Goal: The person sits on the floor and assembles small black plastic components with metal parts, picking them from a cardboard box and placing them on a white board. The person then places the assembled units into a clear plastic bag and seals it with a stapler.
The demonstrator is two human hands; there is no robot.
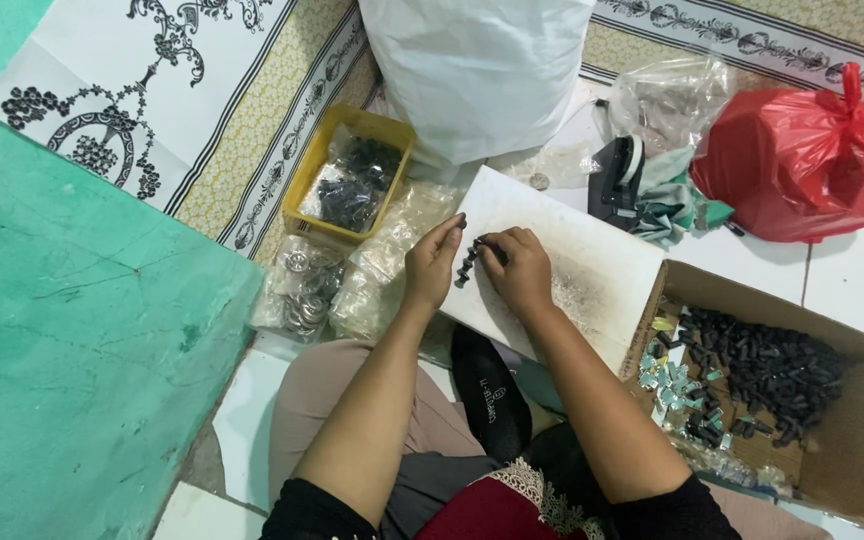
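Head view: we see left hand (433, 262) and right hand (518, 270) together over white board (592, 262), fingers of both pinching short black stack (468, 262) between them. Yellow tray (304, 190) just left; cardboard box (857, 420) of black parts to right, red bag (802, 165) beyond.

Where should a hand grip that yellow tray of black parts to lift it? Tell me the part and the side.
Probably by the rim of its near short wall, coming from the person's side. The yellow tray is a shallow open box; its rim stands bare there, while bagged black parts fill the inside and the big white sack crowds its far right corner. Both hands are at the white board.
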